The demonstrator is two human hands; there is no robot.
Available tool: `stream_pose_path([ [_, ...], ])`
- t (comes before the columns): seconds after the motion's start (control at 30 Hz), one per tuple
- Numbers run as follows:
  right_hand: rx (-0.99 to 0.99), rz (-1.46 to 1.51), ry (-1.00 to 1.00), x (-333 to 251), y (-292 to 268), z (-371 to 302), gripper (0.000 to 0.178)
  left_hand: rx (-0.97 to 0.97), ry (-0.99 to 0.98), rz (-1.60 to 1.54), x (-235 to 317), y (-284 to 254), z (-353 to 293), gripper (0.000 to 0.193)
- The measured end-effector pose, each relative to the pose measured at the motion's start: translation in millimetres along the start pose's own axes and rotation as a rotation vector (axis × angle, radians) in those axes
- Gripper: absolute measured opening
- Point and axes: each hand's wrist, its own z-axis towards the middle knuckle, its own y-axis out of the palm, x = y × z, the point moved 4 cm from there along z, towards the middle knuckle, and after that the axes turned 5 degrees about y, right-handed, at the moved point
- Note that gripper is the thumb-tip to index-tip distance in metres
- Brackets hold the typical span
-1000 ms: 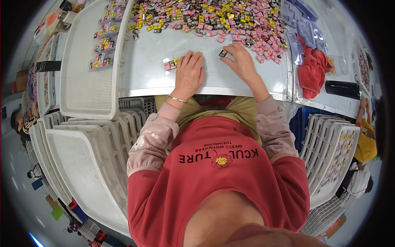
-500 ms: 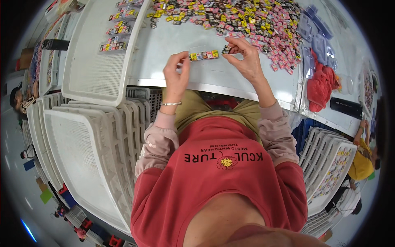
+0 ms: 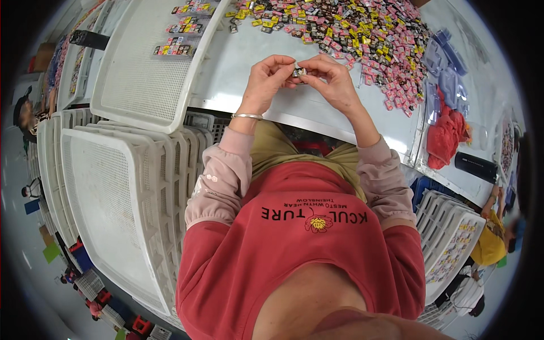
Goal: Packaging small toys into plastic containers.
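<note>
Left hand [image 3: 266, 79] and right hand [image 3: 328, 79] both pinch one small dark piece [image 3: 298, 72] above bench [image 3: 243, 68], grip closed.

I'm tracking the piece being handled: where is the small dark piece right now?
In the head view, the small dark piece is pinched between the fingertips of the left hand and right hand, raised above the white table, nearer than the heap of small colourful pieces.

White worktable [image 3: 238, 68], stacked white mesh trays [image 3: 107, 187], grey floor [image 3: 34, 272]
</note>
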Motion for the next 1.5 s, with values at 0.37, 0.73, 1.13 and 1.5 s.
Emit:
stream_pose_path([
  [0.37, -0.194, 0.657, 0.361, 6, 14, 2, 0.027, -0.011, 0.078, 0.106, 16, 0, 4, 0.022],
  [0.73, -0.041, 0.301, 0.377, 42, 0, 28, 0.022, 0.315, 0.667, 0.977, 10, -48, -25, 0.013],
  [1.13, 0.088, -0.662, -0.043, 45, 46, 39, 0.008, 0.013, 0.77, 1.267, -29, -10, -35, 0.032],
  [1.5, 0.105, -0.408, -0.046, 47, 9, 35, 0.013, -0.002, 0.67, 1.437, -27, -4, -32, 0.035],
])
